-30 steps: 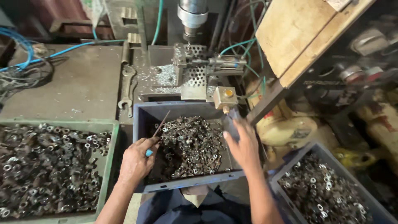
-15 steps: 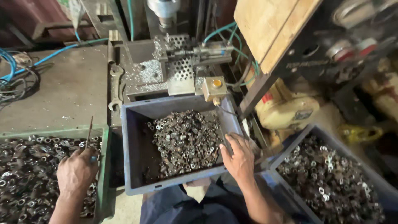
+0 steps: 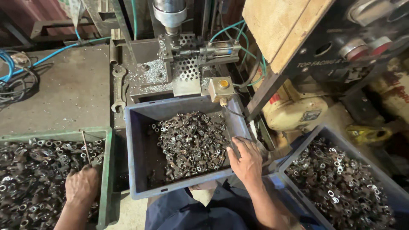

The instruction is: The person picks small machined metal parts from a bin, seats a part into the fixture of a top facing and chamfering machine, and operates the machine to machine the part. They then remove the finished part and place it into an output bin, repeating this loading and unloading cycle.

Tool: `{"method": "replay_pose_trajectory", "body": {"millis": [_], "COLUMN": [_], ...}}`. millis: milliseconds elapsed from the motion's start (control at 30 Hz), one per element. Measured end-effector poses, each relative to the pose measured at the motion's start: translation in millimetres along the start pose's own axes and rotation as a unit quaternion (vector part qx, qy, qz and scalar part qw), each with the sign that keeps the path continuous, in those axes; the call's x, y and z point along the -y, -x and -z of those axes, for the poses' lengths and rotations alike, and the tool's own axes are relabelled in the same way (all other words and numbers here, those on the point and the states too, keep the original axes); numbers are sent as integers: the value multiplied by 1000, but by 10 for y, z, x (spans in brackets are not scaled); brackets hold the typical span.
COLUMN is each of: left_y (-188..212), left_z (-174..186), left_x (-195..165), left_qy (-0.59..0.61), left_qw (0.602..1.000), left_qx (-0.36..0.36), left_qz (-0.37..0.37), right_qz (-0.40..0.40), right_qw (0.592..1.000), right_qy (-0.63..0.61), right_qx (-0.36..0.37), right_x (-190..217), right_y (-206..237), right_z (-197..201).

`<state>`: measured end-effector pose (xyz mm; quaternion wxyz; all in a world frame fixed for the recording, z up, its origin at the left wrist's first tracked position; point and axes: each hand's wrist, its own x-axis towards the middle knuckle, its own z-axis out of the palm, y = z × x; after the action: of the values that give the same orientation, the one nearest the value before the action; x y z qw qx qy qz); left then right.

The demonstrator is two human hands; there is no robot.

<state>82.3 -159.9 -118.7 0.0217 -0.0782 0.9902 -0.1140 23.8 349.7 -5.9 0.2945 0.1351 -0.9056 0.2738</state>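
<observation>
gripping thin rod (image 3: 86,148), right hand (image 3: 246,160) on bin (image 3: 140,140)

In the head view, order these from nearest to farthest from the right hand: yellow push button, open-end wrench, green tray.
From the right hand:
1. Yellow push button, just above it, behind the grey bin.
2. Open-end wrench, upper left on the bench.
3. Green tray, far left.
</observation>
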Motion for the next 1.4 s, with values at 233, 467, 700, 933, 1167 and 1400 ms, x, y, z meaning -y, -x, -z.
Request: {"method": "replay_pose_trajectory", "body": {"millis": [233, 467, 700, 933, 1167, 1400], "left_y": [-4, 31, -115, -118, -81, -138], "left_z": [86, 246, 73, 185, 336, 182], "left_x": [37, 3, 31, -7, -15, 30], "left_qy": [-48, -77, -100, -81, -54, -41], "left_qw": [988, 990, 984, 987, 983, 987], "left_qx": [140, 102, 118, 114, 152, 125], "left_qz": [50, 67, 86, 80, 87, 97], "right_qz": [-2, 2, -9, -19, -20, -10], "right_qw": [1000, 1000, 1000, 999, 999, 1000], "right_qy": [9, -4, 1, 6, 6, 0], "right_qx": [7, 0, 25, 27, 26, 23], "right_x": [-12, -5, -4, -18, -26, -50], "right_y": [37, 16, 24, 29, 36, 54], "right_z": [40, 33, 52, 67, 43, 31]}}
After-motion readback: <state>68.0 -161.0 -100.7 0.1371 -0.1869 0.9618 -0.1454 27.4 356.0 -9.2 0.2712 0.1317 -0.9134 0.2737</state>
